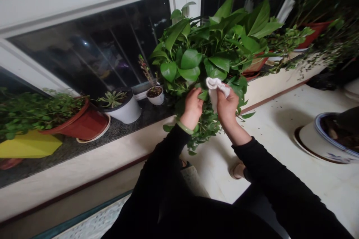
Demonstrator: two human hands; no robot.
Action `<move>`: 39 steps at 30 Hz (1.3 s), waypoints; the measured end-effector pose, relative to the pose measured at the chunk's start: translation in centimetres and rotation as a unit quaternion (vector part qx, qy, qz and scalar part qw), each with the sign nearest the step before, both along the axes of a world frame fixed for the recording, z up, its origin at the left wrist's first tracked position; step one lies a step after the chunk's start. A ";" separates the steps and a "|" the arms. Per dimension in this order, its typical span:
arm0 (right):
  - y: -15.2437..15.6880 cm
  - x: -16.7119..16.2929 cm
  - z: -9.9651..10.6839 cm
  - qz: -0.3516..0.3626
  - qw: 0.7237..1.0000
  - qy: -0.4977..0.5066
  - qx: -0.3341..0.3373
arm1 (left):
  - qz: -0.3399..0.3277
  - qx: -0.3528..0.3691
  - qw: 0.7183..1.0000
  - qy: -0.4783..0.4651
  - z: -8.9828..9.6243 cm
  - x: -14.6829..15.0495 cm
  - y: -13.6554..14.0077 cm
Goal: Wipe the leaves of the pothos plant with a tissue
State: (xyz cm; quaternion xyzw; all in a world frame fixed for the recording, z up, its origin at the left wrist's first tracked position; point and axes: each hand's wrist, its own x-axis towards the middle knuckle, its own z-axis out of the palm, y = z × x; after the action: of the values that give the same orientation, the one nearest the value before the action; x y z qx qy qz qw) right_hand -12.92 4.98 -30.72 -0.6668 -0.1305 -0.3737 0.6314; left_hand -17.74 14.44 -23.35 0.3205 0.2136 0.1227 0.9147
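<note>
At the leafy plant's (190,59) front, the right hand's (227,102) fingers pinch a white cloth (213,83), bunched past their tips; the left hand's (193,109) curl by a leaf (203,95), grip unclear.

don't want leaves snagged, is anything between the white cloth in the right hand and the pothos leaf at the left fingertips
Nothing visible: the white cloth in the right hand is right beside that pothos leaf at the left hand. Whether they touch is unclear.
</note>
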 end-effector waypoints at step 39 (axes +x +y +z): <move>-1.8 -4.4 2.8 0.038 0.997 -0.043 -0.046 | -0.106 0.053 0.989 -0.087 0.5 -3.2 -0.1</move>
State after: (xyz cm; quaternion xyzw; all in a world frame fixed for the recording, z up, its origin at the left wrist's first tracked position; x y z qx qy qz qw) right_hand -17.33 3.15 -27.92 -0.6733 -0.1998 -0.3709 0.6076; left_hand -20.89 14.38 -22.86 0.3775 0.0915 0.0631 0.9193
